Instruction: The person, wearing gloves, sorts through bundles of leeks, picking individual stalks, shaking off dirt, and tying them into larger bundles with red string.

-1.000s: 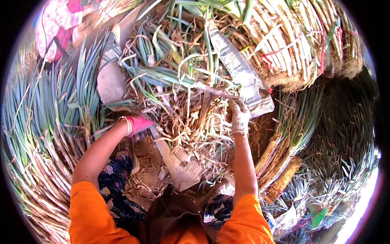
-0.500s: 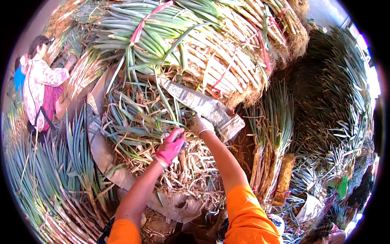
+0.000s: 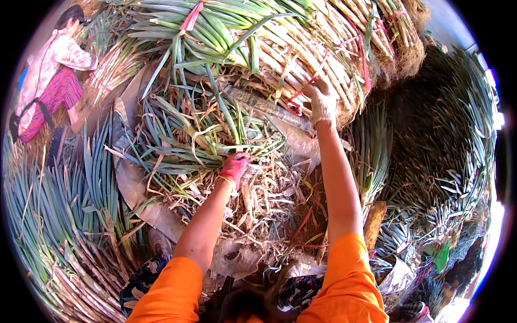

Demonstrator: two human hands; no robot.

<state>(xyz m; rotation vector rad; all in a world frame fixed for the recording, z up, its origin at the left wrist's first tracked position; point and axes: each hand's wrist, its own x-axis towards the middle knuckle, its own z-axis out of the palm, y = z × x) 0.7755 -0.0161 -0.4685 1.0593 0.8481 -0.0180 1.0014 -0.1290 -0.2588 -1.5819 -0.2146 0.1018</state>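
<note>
My left hand [image 3: 235,167], in a pink glove, grips a loose bunch of green onions [image 3: 194,140] lying on a heap of dry peelings. My right hand [image 3: 322,101], in a whitish glove, reaches up to the big tied bundle of onions [image 3: 301,48] ahead and has its fingers closed on a red tie string [image 3: 299,99] at the bundle's white stalk end. Both arms wear orange sleeves.
Piles of green onions [image 3: 59,215] lie on the left, and dark piles [image 3: 436,156] on the right. A grey sheet [image 3: 134,188] lies under the peelings. A person in pink [image 3: 51,81] crouches at the upper left. A wooden piece [image 3: 374,226] stands lower right.
My right hand has risen from the grey wrapper to the tied bundle and caught the red string. My left hand has shifted onto the loose green bunch. My view has tilted upward.
</note>
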